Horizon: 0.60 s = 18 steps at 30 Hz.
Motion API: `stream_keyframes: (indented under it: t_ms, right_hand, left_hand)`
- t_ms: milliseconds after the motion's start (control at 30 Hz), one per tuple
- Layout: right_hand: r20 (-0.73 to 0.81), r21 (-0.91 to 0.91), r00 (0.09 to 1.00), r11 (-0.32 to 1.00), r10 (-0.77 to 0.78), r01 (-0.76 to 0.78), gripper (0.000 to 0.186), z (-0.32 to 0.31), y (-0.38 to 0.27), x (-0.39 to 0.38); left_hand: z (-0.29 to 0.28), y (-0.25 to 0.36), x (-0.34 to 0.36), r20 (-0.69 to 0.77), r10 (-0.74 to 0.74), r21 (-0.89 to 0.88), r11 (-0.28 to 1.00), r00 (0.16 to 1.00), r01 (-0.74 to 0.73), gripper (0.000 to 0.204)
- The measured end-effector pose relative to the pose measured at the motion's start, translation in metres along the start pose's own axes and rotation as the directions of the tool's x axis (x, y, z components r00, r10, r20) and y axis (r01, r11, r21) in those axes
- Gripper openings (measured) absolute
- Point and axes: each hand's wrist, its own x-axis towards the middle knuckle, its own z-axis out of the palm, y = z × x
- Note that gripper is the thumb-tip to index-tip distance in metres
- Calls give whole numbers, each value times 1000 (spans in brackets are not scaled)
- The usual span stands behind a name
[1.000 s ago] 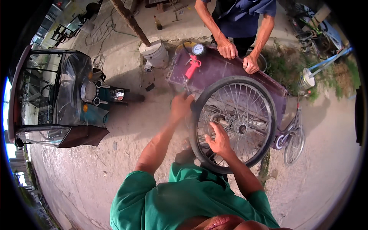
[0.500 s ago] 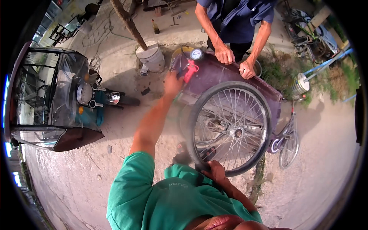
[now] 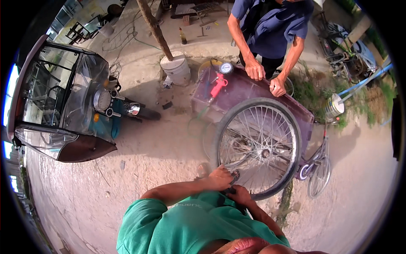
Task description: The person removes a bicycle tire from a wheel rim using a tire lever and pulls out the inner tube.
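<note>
A spoked wheel (image 3: 265,153) with a black tyre is tilted up in front of me. My right hand (image 3: 240,195) is closed around the tyre at its lower left. Just to the left, my left hand (image 3: 220,178) is closed on the same stretch of tyre, and parts of its fingers are hidden. A red tyre inflator gun (image 3: 218,85) with a round gauge (image 3: 226,67) rests on a purple cart panel (image 3: 249,86), beyond the wheel. Across from me, a person in a blue shirt holds the panel's far edge with both hands (image 3: 266,78).
A covered three-wheeler (image 3: 63,101) stands at the left. Beyond the wheel are a white bucket (image 3: 175,72) with a wooden post (image 3: 155,29) and a bottle (image 3: 182,36). At the right are a bicycle (image 3: 319,169) and a paint bucket (image 3: 335,106). A thin hose (image 3: 203,112) trails from the inflator.
My left hand has let go of the inflator gun and come back toward me to the tyre, beside my right hand. The inflator stays on the panel. My right hand keeps its hold.
</note>
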Motion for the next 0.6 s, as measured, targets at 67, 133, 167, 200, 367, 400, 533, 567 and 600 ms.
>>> stream_keyframes:
  t_ms: [67,133,167,200,367,400,533,567,600]
  right_hand:
    - [62,2,996,998,65,-65,46,-5,0,-4]
    - [128,-43,974,983,185,-181,44,-10,3,-12]
    - [136,20,977,985,165,-169,44,-12,7,-17]
    - [141,43,979,987,145,-152,45,-12,8,-18]
    - [12,137,999,989,51,-52,51,-7,4,-10]
    - [23,67,998,996,52,-54,53,-14,-10,-12]
    - [152,-109,984,991,94,-78,59,-16,-1,-2]
    - [147,-114,985,991,88,-71,59,-15,5,-4]
    - [135,-75,985,992,111,-102,58,-16,4,-11]
  left_hand:
    - [22,1,-2,234,60,176,979,970,-103,38]
    - [5,16,10,299,30,154,985,954,-80,39]
    - [-1,23,14,369,1,131,990,930,-53,41]
    - [-2,25,17,353,-9,139,989,936,-43,41]
    - [-38,39,28,439,-135,108,989,888,97,48]
    - [-39,40,27,435,-146,114,988,888,106,48]
    - [-36,46,23,446,-162,68,987,880,147,50]
    - [-34,48,23,427,-167,69,986,889,152,50]
    - [-31,48,22,423,-170,70,985,890,155,50]
